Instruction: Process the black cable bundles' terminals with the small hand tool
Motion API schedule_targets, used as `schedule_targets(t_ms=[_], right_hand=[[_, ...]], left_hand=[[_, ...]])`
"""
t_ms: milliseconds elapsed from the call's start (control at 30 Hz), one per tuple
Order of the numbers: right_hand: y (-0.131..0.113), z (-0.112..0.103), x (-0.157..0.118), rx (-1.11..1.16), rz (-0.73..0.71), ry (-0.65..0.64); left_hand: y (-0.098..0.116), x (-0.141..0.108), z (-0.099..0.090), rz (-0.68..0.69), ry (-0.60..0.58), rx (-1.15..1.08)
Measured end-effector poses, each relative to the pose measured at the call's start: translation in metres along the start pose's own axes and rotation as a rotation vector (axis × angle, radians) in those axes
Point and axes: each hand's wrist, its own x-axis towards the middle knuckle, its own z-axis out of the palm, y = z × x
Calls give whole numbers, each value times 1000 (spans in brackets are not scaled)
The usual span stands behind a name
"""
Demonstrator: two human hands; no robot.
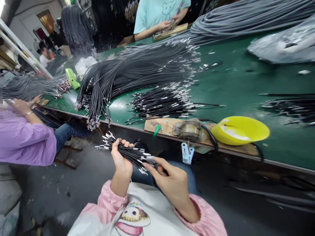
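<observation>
The left hand [123, 157] grips thin, silver-tipped black cables [134, 156] mid-length, leaving ends reachable. The right hand [169, 173] seemingly pinches some there.

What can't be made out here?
Head view: middle of the wire bundle, hidden by the left hand.
Head view: which wires the right hand touches; tips too small, crowded.
Head view: rest of the loose black wires, cut off by right edge.
Head view: rest of the plastic bag, likewise.

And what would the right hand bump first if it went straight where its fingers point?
The black wire bundle; the right hand seems to touch its ends. Beyond, probably the left hand.
</observation>
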Motion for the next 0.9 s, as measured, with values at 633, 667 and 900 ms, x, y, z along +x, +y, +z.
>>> schedule_targets(t_ms=[633,667,900], right_hand=[[16,7,9,73,-94,-301],[16,7,10,105,-95,-314],[12,5,7,-232,-240,-356]], left_hand=[[-3,3,-6,60,57,153],[-4,3,-6,31,56,153],[-2,5,-4,42,60,178]])
